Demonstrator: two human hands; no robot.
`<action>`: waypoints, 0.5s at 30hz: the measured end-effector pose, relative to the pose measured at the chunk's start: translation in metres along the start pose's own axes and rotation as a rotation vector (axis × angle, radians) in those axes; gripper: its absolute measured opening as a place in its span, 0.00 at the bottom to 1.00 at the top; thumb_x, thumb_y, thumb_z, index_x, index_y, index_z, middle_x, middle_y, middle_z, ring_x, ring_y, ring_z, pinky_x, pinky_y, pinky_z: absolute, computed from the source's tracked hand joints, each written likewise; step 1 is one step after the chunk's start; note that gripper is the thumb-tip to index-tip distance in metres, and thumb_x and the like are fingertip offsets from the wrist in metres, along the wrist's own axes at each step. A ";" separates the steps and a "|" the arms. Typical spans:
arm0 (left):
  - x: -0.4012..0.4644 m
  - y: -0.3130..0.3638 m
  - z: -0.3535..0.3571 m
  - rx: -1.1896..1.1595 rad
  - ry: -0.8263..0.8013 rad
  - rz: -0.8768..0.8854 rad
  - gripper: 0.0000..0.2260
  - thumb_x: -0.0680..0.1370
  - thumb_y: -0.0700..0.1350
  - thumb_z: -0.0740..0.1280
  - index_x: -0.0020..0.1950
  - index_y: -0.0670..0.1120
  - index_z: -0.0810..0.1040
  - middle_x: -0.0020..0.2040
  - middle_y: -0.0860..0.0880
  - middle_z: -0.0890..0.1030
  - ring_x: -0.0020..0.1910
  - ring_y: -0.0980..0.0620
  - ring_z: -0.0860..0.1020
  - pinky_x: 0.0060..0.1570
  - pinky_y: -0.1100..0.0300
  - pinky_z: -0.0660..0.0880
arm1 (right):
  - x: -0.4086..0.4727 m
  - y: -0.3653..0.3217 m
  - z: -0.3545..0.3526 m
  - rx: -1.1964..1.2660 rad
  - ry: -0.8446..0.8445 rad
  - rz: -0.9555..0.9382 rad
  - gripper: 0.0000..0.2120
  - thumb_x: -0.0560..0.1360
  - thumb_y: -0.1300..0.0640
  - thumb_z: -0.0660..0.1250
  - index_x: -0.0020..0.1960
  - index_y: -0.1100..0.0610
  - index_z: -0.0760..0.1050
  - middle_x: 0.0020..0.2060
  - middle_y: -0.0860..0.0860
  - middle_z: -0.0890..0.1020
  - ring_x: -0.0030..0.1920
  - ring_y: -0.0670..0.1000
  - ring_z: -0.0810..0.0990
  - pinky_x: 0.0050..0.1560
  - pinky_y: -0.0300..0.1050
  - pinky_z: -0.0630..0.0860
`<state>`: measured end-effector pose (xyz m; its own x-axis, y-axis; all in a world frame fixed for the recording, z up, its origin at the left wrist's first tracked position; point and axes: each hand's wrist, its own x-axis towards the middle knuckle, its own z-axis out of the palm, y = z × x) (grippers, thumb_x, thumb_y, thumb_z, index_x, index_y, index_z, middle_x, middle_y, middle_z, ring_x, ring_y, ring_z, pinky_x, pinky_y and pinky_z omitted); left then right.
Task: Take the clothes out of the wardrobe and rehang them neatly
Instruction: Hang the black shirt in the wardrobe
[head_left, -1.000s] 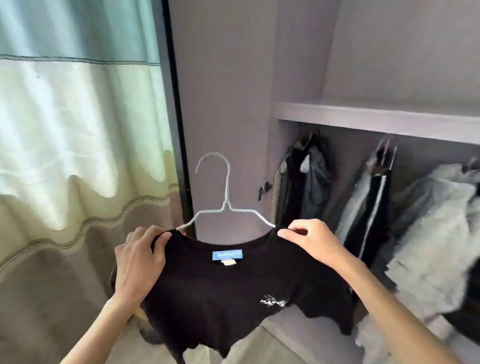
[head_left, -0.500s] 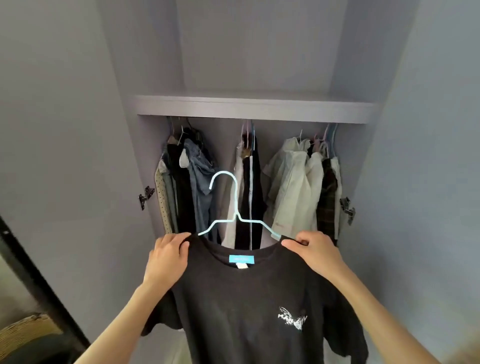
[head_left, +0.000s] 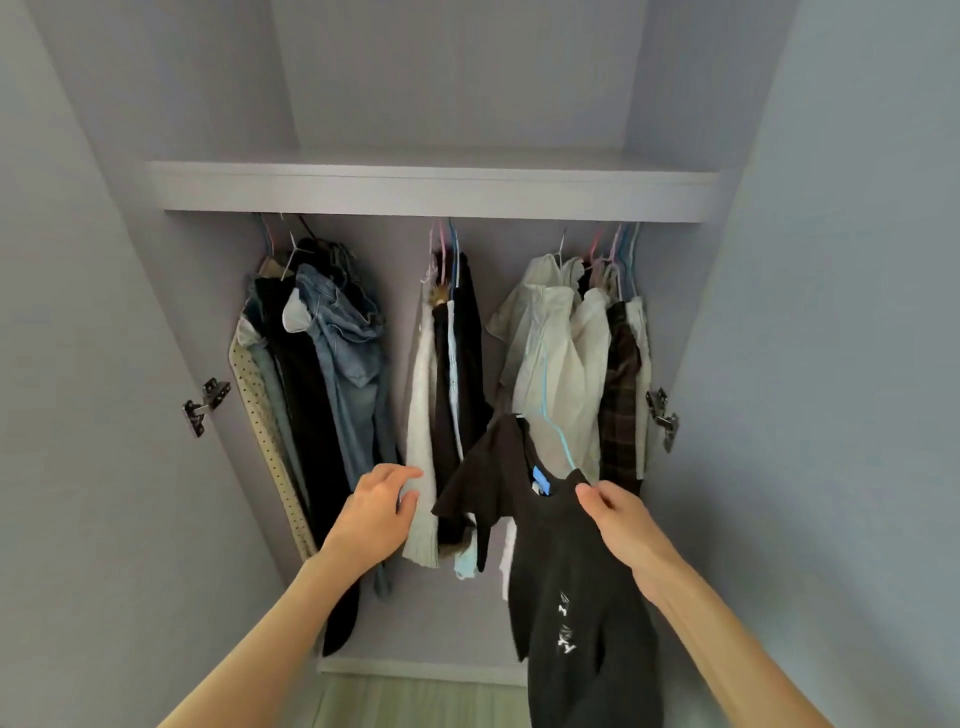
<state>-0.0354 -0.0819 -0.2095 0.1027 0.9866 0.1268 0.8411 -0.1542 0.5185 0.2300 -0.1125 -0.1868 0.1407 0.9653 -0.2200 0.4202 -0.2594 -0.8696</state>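
T-shirt (head_left: 566, 571) edge-on, long axis vertical

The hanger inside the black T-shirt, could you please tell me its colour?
Light blue hanger, seen in the head view.

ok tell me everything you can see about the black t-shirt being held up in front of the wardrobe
The black t-shirt is soft, matte fabric with short sleeves, a blue label inside the neck and a small white print on the front. It sits on a light blue hanger, turned edge-on and tilted, one sleeve sticking up to the left while the body hangs down in loose folds. The right hand pinches it at the near shoulder. The left hand is off it. It hangs in front of the clothes on the rail, not yet hooked on.
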 end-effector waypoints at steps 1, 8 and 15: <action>0.006 0.001 0.002 -0.004 0.013 0.007 0.15 0.81 0.44 0.57 0.68 0.47 0.69 0.66 0.48 0.69 0.66 0.48 0.66 0.65 0.57 0.64 | 0.004 -0.003 0.000 0.007 0.001 -0.031 0.18 0.80 0.50 0.55 0.43 0.65 0.67 0.36 0.56 0.67 0.37 0.51 0.68 0.41 0.42 0.62; 0.047 -0.003 0.001 -0.026 0.105 0.054 0.14 0.81 0.42 0.58 0.66 0.46 0.71 0.65 0.47 0.71 0.66 0.50 0.65 0.64 0.59 0.62 | 0.040 -0.028 0.017 0.052 0.041 -0.145 0.17 0.80 0.51 0.55 0.38 0.60 0.67 0.30 0.49 0.64 0.32 0.45 0.63 0.35 0.39 0.60; 0.129 -0.015 0.004 0.018 0.112 0.102 0.18 0.80 0.46 0.59 0.71 0.47 0.65 0.71 0.45 0.62 0.72 0.47 0.56 0.68 0.53 0.60 | 0.100 -0.060 0.042 0.218 0.118 -0.150 0.16 0.80 0.52 0.57 0.37 0.60 0.63 0.28 0.50 0.61 0.30 0.45 0.61 0.29 0.33 0.61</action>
<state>-0.0326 0.0475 -0.2043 0.1293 0.9536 0.2719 0.8390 -0.2514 0.4826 0.1816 0.0007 -0.1755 0.2001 0.9790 -0.0396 0.2438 -0.0889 -0.9657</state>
